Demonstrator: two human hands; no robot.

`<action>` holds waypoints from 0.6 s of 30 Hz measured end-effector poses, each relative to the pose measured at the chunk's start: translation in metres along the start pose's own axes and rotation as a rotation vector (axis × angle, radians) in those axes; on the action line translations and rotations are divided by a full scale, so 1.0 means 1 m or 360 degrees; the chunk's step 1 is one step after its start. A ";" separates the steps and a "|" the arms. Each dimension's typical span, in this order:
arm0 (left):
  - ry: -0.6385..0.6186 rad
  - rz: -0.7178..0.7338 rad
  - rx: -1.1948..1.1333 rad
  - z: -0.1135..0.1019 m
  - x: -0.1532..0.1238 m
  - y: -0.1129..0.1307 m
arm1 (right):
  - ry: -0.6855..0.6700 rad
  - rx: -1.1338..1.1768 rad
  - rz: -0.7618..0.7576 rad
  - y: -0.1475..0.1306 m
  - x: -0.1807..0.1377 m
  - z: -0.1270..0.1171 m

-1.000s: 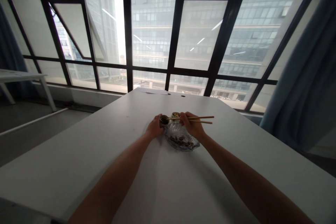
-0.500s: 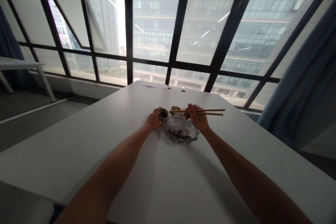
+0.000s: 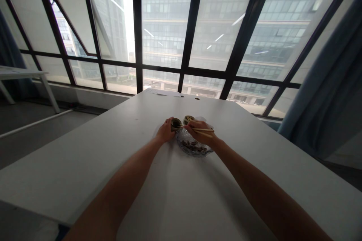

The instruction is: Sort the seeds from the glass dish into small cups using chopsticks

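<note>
My left hand (image 3: 165, 131) is wrapped round a small dark-mouthed cup (image 3: 175, 123), tipped toward me so its inside shows. A pair of wooden chopsticks (image 3: 205, 131) is gripped in my right hand (image 3: 199, 131). Their tips reach left to the cup's mouth; whether they touch anything inside I cannot make out. Below both hands stands a clear glass bowl (image 3: 195, 153) with small dark brown pieces (image 3: 192, 145) lying in it. My right hand covers the bowl's upper right part. Just behind it is a second small cup (image 3: 189, 119) holding pale yellowish bits.
The white table (image 3: 118, 139) stretches away toward the windows. White paper (image 3: 164, 92) lies at its far edge, near a small brown disc (image 3: 197, 98). Another white table (image 3: 22, 72) stands at the left, and a blue curtain (image 3: 319, 98) hangs at the right.
My right hand has moved left and slightly down, bringing the chopstick tips to the cup in my left hand. That cup is held in nearly the same place.
</note>
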State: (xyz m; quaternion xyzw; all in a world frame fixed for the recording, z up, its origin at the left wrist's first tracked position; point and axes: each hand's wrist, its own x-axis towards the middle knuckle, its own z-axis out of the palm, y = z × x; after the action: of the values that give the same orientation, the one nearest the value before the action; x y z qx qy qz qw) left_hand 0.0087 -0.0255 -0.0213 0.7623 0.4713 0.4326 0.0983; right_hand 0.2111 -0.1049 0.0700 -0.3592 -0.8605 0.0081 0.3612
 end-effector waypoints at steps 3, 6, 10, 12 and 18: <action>-0.0006 0.0006 0.0001 0.000 0.000 0.000 | 0.0022 -0.0064 0.0016 -0.005 -0.004 -0.006; -0.0002 0.0004 -0.0003 0.001 0.000 0.000 | 0.0045 -0.0052 0.0035 -0.008 -0.011 -0.011; 0.0019 -0.0022 -0.0012 0.002 0.000 -0.001 | 0.0437 0.0126 0.0280 -0.003 -0.025 -0.022; 0.0020 -0.0025 -0.0003 0.002 0.000 0.000 | 0.0555 0.0287 0.0396 0.003 -0.032 -0.027; -0.0012 0.0006 0.0067 0.001 -0.002 0.004 | 0.0188 0.0563 0.0563 0.012 -0.050 -0.032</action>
State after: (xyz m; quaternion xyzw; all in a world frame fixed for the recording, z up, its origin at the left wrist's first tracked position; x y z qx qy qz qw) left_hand 0.0119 -0.0288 -0.0210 0.7666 0.4787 0.4200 0.0831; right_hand 0.2622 -0.1346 0.0596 -0.4352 -0.7469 0.2006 0.4609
